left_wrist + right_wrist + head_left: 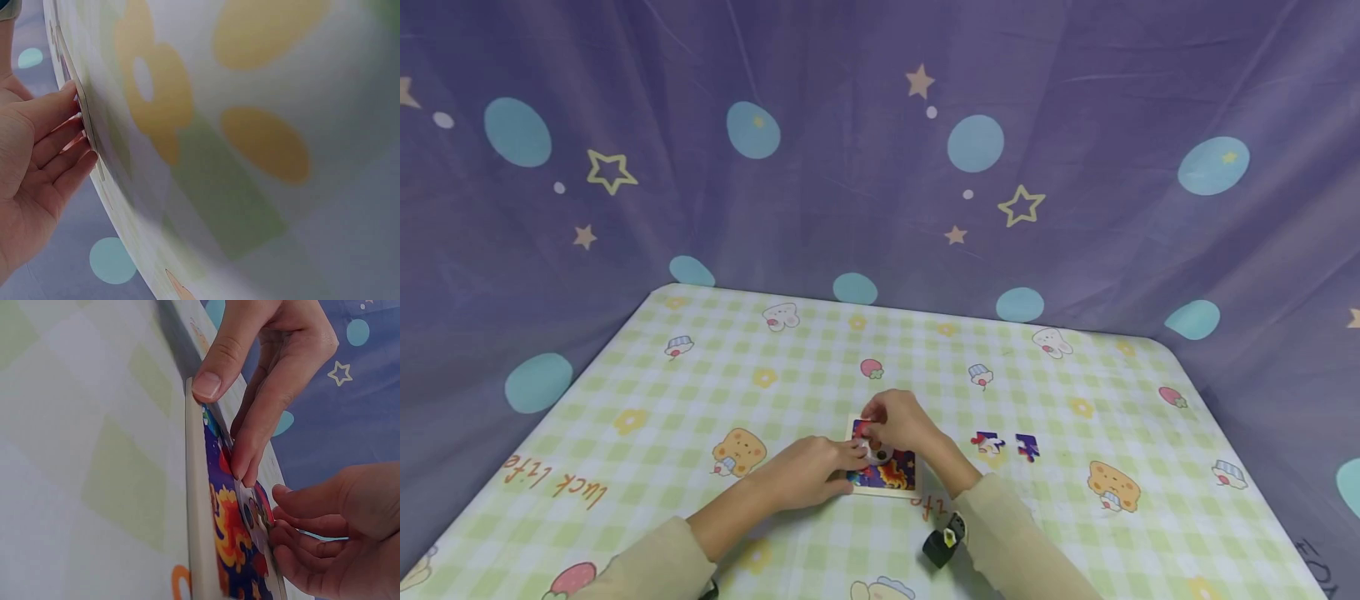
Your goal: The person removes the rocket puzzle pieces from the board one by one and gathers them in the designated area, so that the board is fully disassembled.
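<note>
Checked tablecloth (820,350), two hands (814,471) (901,421) on one framed puzzle (893,478), two loose pieces (988,440) (1027,446)

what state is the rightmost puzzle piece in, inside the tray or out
Out: in the head view, the piece lies on the cloth, apart from the tray.

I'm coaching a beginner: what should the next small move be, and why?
I'd probably have the right hand press gently on the far left part of the puzzle to check the fit: it is working there, the left hand touches the left side, and two loose pieces lie to the right.
</note>
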